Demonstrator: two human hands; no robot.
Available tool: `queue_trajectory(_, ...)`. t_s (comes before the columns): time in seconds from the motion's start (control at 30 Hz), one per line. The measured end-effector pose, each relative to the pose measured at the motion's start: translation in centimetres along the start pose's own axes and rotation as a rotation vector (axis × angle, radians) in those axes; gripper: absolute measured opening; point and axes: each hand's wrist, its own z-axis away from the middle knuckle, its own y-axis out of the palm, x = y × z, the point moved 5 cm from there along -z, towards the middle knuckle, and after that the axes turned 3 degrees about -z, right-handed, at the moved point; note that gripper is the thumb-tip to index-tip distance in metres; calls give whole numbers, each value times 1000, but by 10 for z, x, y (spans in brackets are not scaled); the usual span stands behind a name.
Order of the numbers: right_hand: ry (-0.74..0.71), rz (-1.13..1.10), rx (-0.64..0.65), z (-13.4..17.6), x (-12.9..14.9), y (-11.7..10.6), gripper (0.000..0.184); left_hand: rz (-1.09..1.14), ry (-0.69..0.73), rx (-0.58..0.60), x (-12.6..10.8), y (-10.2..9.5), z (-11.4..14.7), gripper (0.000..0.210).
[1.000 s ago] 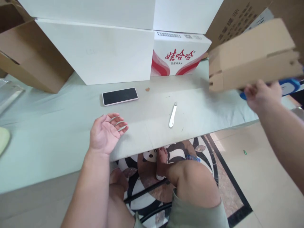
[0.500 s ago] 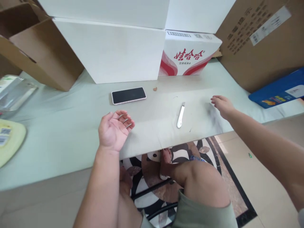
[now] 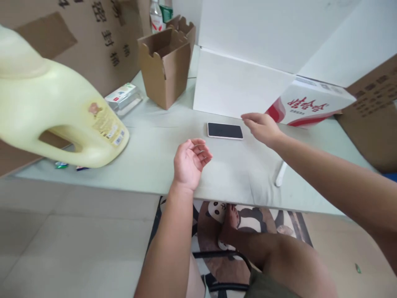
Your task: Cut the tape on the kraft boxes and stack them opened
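My left hand (image 3: pixel 190 162) rests palm up near the table's front, its fingers loosely curled and apart, holding nothing. Just beyond it lies a smartphone (image 3: pixel 225 130) with a dark screen and a pale edge. Over the table, beside the phone's right end, is my right hand (image 3: pixel 262 127). Its fingers stretch leftward, and I see nothing in them. Part of a white utility knife (image 3: pixel 281 174) shows below my right forearm, which hides its upper end.
A large yellow jug (image 3: pixel 83 136) stands at the left, with a clear plastic package (image 3: pixel 125 99) behind it. Further back are an open brown carton (image 3: pixel 166 74), a white panel (image 3: pixel 229 82) and a white-and-red box (image 3: pixel 310 101). The table's front edge runs above a panda-patterned mat (image 3: pixel 254 217).
The view has turned left, bringing the whole yellow jug in. My right hand has moved left, from right of the knife to beside the phone. My left hand keeps its palm-up pose.
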Motion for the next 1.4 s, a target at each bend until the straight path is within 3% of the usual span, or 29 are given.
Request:
queue_trajectory(0.13, -249, 123, 156, -39, 109, 91, 31, 30, 19, 8, -9, -8, 2, 27)
queue_trajectory(0.27, -468, 134, 142, -73, 198, 147, 46, 12, 29, 51, -12, -13, 2, 27)
queue_trajectory(0.4, -382, 228, 118, -103, 227, 171, 60, 16, 22, 56, -16, -18, 5, 26)
queue_trajectory(0.5, -358, 271, 86, -112, 222, 172, 42, -3, 38, 53, -21, -21, 7, 26)
queue_trajectory(0.57, -394, 282, 44, -108, 216, 165, 25, -19, 64, 40, -25, -23, 7, 27)
queue_trajectory(0.67, -444, 302, 35, -82, 203, 143, 23, -17, 179, -56, -32, -30, 7, 26)
queue_trajectory(0.83, -502, 274, -6, 19, 166, 66, 18, -124, 648, -610, -59, -61, 26, 16)
queue_trajectory(0.9, -449, 193, -71, 66, 143, 32, 9, -186, 797, -697, -67, -64, 34, 8)
queue_trajectory(0.97, -358, 118, -144, 103, 118, 6, 4, -215, 893, -580, -69, -58, 36, 9)
queue_trajectory(1.03, -272, 68, -206, 129, 96, -8, 14, -253, 908, -308, -64, -43, 33, 23)
queue_trajectory(1.13, -176, 28, -290, 150, 70, -17, 29, -366, 809, 59, -43, -14, 29, 42)
queue_trajectory(1.23, -98, 10, -396, 173, 44, -27, 39, -471, 756, 192, -22, 5, 29, 43)
queue_trajectory(1.4, -73, 8, -645, 237, 4, -50, 50, -527, 738, 258, -5, 20, 24, 40)
